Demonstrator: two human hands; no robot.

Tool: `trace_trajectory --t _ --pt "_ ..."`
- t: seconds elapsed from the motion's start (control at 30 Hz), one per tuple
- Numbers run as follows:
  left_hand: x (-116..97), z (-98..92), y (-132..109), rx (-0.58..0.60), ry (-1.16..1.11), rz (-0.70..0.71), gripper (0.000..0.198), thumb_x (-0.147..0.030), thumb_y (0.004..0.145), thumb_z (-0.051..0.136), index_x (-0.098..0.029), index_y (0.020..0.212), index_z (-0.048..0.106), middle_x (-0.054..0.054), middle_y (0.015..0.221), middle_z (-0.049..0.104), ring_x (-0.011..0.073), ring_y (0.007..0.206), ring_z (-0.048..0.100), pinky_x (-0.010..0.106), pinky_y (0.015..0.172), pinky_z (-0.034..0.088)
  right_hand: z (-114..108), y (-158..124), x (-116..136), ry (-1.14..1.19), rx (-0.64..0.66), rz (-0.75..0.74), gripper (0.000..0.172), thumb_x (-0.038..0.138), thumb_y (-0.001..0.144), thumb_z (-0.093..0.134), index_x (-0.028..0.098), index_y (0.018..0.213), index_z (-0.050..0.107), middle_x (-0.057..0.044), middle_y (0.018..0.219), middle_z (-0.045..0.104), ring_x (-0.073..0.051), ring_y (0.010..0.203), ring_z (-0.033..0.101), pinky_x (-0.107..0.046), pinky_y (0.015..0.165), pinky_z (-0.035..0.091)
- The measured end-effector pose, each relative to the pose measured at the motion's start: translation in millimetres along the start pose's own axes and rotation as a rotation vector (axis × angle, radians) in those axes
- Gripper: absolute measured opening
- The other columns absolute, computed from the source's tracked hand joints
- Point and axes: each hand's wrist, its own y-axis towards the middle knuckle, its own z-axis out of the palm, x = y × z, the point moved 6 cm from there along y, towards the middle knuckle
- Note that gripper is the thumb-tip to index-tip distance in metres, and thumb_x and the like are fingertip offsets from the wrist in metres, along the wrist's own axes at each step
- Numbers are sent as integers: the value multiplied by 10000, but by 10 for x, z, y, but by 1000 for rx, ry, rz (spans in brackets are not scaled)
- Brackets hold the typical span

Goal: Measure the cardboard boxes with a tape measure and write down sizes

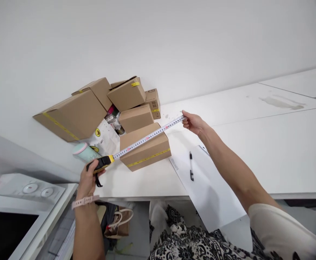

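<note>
My left hand [89,178] grips the black and yellow case of a tape measure [102,163], left of a cardboard box near the table's front. My right hand [193,122] pinches the free end of the drawn-out white blade [149,136]. The blade slants up to the right across the top of the cardboard box [147,150], which has yellow tape along its front side. Whether the blade touches the box, I cannot tell. A black pen [191,166] lies on white paper [206,195] below my right forearm.
Several more cardboard boxes [73,115] are piled against the wall. A mint-green cup [86,151] and an avocado-print bag [105,139] stand beside them. At the lower left is a white microwave [14,209]. Below the table edge sits a brown bag [121,222].
</note>
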Motion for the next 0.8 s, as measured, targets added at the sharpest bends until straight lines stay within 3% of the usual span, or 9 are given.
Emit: trace_trajectory --t 0.17,0.23,0.3,0.4,0.53,0.63,0.8 --pt "476 -13 -572 128 17 -97 510 -441 599 841 -130 981 705 88 1004 726 261 889 715 355 731 625 218 387 162 -249 -64 -98 364 316 944 630 168 647 479 41 534 437 -50 460 352 -165 383 289" --pt "640 -37 -740 171 10 -161 519 -419 603 860 -155 1028 721 91 1058 731 273 943 718 359 772 629 258 529 123 -361 -104 -99 375 354 923 657 178 647 475 41 518 443 -55 457 346 -174 386 286" --pt "660 -122 -768 135 7 -166 485 -362 606 869 -179 1033 730 77 1073 729 250 927 723 325 768 631 279 625 11 -431 -131 -95 387 375 903 682 186 644 467 46 506 439 -54 450 331 -183 389 272" --pt "421 -341 -549 -29 -9 -81 371 -268 642 835 -198 986 713 36 1032 719 183 838 721 260 708 628 293 655 -257 -470 -128 -74 409 387 879 712 194 629 452 61 484 408 -52 438 309 -198 390 249" --pt "-23 -554 -48 -181 -29 -21 172 -223 729 754 -173 861 656 2 809 686 152 690 688 263 604 631 278 531 -614 -507 -117 -59 430 385 859 730 200 611 432 56 490 418 -56 447 317 -208 402 246" --pt "-218 -532 276 -188 1 -24 143 -232 757 737 -145 801 633 6 739 666 141 619 658 250 526 615 241 432 -792 -528 -138 -67 421 376 871 707 206 622 414 48 517 442 -62 467 347 -207 424 276" --pt "-218 -379 542 -165 64 -83 170 -232 756 742 -107 818 645 51 702 686 160 549 653 262 454 587 180 362 -956 -594 -181 -71 331 357 910 621 212 683 428 49 544 457 -76 473 366 -215 441 280"
